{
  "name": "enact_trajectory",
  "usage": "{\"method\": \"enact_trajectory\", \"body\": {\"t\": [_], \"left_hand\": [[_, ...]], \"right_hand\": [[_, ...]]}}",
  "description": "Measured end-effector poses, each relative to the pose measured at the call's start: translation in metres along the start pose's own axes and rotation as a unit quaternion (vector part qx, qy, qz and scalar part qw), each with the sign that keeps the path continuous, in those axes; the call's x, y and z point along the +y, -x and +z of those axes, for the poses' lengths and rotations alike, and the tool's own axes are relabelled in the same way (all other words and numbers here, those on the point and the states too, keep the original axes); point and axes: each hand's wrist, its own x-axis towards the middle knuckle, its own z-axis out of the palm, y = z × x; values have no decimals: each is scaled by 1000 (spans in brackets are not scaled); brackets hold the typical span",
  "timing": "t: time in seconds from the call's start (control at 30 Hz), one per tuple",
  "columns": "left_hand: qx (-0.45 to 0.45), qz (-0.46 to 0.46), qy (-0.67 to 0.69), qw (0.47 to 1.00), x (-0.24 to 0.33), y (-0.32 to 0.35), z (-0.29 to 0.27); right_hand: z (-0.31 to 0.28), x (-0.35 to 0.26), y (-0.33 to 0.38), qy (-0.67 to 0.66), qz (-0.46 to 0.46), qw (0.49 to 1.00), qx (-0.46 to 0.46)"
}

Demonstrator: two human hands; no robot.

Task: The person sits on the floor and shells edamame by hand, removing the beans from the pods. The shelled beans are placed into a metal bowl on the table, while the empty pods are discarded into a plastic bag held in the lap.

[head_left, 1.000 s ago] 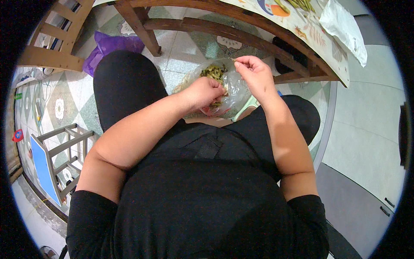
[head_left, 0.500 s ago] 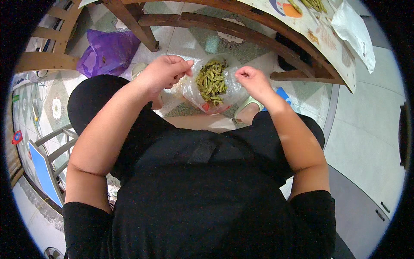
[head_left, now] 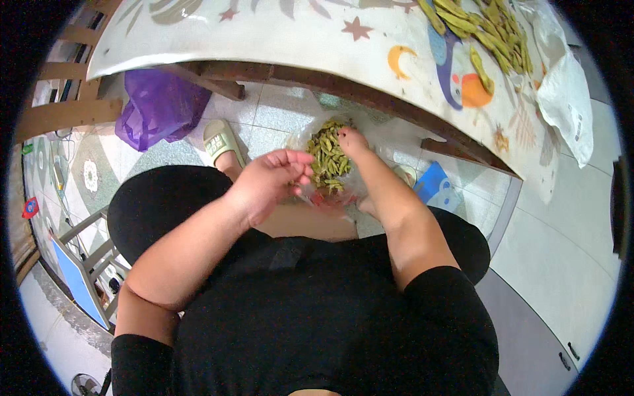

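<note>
A clear plastic bag (head_left: 364,187) stands on the floor between my feet, filled with green bean pods (head_left: 329,160). Over the far right side of the pods is my right hand (head_left: 353,141), its fingers bent inward; whatever they may hold is too small to make out. My left hand (head_left: 267,185) hovers above the near left edge of the bag. Its fingers are loosely bent and apart, and no held thing shows. More bean pods (head_left: 503,39) lie on the patterned tablecloth (head_left: 297,41) at the upper right.
The wooden table edge (head_left: 317,89) runs across beyond the bag. A white plastic packet (head_left: 568,99) hangs over its right corner. A purple bag (head_left: 155,109) sits on the floor at the left, near my slipper (head_left: 221,140). A blue item (head_left: 436,185) lies right of my feet.
The view has tilted, and more of the tabletop shows. My right hand has moved inward over the pods. My left hand's fingers have loosened from a pinch.
</note>
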Motion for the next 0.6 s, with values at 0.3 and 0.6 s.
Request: {"method": "enact_trajectory", "body": {"t": [0.3, 0.6], "left_hand": [[-20, -81, -55, 995, 8, -10, 21], [-7, -76, -47, 996, 7, -11, 19]], "right_hand": [[32, -5, -50, 63, -50, 994, 74], [37, 6, -70, 103, -36, 989, 99]]}}
